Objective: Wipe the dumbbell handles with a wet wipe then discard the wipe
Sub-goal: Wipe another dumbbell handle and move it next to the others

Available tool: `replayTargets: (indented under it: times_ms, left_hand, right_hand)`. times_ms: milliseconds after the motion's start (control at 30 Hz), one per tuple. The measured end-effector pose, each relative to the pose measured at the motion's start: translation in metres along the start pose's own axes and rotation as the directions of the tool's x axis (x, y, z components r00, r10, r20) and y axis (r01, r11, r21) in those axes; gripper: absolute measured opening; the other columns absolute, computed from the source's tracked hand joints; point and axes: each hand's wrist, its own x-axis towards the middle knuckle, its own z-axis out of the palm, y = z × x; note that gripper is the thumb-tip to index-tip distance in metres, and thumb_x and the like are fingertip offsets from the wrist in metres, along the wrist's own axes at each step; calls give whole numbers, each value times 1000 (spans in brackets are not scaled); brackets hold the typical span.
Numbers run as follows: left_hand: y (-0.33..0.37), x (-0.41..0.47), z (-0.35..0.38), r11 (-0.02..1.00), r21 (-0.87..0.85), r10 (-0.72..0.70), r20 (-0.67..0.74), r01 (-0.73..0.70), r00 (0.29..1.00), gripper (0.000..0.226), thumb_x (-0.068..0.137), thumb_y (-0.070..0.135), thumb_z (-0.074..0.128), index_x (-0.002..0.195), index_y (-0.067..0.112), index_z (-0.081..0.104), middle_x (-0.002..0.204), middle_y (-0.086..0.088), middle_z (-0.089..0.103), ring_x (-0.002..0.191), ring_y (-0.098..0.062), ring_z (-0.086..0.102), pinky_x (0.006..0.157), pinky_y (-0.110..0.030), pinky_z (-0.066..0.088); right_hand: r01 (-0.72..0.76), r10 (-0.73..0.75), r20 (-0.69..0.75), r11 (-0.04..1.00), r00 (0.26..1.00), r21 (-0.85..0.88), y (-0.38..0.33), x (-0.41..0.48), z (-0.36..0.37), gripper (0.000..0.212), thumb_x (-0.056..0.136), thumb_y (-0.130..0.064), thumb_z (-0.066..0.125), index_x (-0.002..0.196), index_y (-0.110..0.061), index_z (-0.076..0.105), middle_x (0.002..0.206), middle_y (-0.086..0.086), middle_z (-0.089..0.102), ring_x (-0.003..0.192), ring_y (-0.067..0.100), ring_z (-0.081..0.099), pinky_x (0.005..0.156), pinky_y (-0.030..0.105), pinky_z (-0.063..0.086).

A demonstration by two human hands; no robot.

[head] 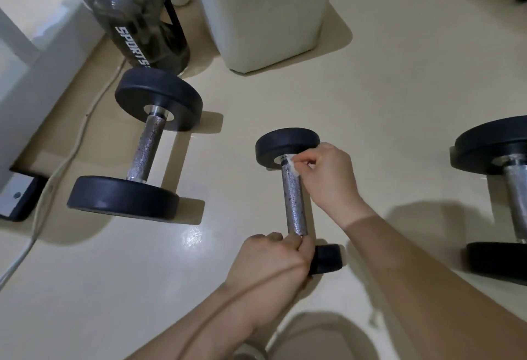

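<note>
Dark-grey translucent plastic bottle point(134, 17): stands far left; white capitals down its side read "SPORTS". You will find no other legible writing in view.
Left black-disc dumbbell with knurled steel handle point(147, 151): lies on the pale floor just near of the bottle, long axis far to near; neither of your hands touches it.
Tall white plastic bin point(265, 11): far middle, well apart from both hands; likely where you drop the wipe at the end.
Left hand point(268, 262): clenched round the near end of the middle handle, just beside the near disc, steadying it.
Middle small black-disc dumbbell with speckled steel handle point(295, 205): between your hands; its bar runs far to near, near end leaning slightly right. Whether it rests on the floor or is lifted cannot be told.
Small white wet wipe point(292, 164): pressed on the far end of that bar, touching the far disc's collar.
Right hand point(328, 174): pinching the wipe between thumb and fingertips, just right of the bar.
Coming stroke: bare handle lies near of the wipe, so you would draw it along the bar toward your left hand.
Right black-disc dumbbell point(513, 188): at the right edge, partly cut off, well apart from your hands.
</note>
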Motion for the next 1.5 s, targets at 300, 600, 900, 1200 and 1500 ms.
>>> replayTargets:
  times_ms: [300,600,900,1200,1500]
  left_hand:
    - [4,4,10,993,-120,-1,-125,-14,992,35,70,46,69,94,20,69,68,5,58,51,-21,53,47,-24,36]
    - [3,-4,3,935,-349,-93,-62,65,994,33,62,46,66,89,28,62,78,10,60,58,-16,60,43,-22,41]
    - [-6,-15,16,779,-626,-190,-208,18,960,28,77,44,57,104,41,63,104,17,60,93,-14,51,68,-29,51]
    - [12,-2,27,856,-509,-44,-244,-90,969,53,81,30,64,126,49,44,104,16,61,86,-13,45,45,-27,47]
    - [8,-9,48,751,-654,-178,-343,-98,922,30,82,34,55,112,38,55,115,22,57,97,-9,49,68,-26,54]
  right_hand:
    - [-7,15,209,999,978,-41,11,-37,-9,13,75,-14,60,66,-21,66,75,-5,62,74,21,63,70,41,53]
    - [-60,55,292,998,955,6,3,-54,-16,13,73,-10,64,63,-18,66,69,-2,58,68,17,58,62,27,46]
    - [116,-16,386,965,922,-236,2,-49,-19,16,79,-13,64,68,-22,71,81,-4,60,73,14,56,66,18,40]
    - [-40,97,199,962,975,-269,13,-55,-32,10,82,-14,66,73,-15,70,80,0,65,65,6,55,61,10,41]
    - [-31,118,284,956,952,-291,14,-56,-33,14,77,-9,62,71,-17,71,78,0,68,69,15,61,68,24,49]
